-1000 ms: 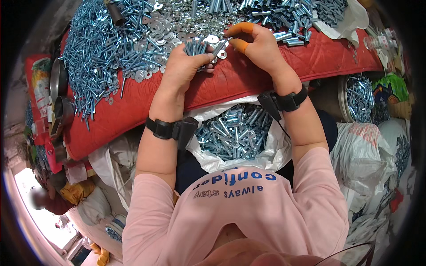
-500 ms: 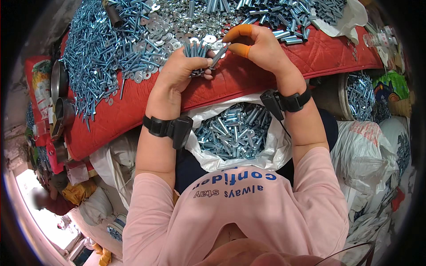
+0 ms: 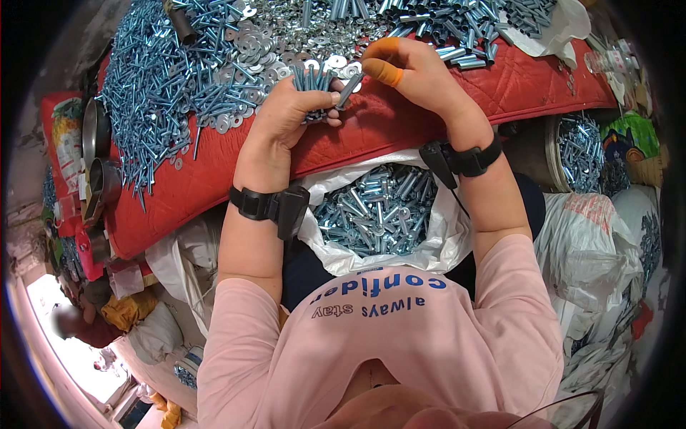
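My left hand (image 3: pixel 289 107) is closed round a bunch of slim metal bolts (image 3: pixel 313 80) standing on end above the red quilted cover. One thicker metal sleeve (image 3: pixel 349 91) leans out between its thumb and fingers, tilted to the right. My right hand (image 3: pixel 418 75) wears orange covers on its thumb and forefinger. Those two tips come together just right of the sleeve's upper end. Whatever they pinch, if anything, is too small to make out. Loose flat washers (image 3: pixel 257 50) lie just beyond my left hand.
Piles of long bolts (image 3: pixel 153 79), small clips or nuts (image 3: pixel 321 36) and metal sleeves (image 3: pixel 443 28) cover the far part of the red quilt (image 3: pixel 379 129). In my lap sits a white sack (image 3: pixel 457 239) of assembled bolts (image 3: pixel 379 211). More filled sacks (image 3: pixel 589 243) stand to the right.
My right thumb and forefinger have drawn closer together and shifted slightly from the sleeve's end. My left hand keeps its hold almost unmoved.
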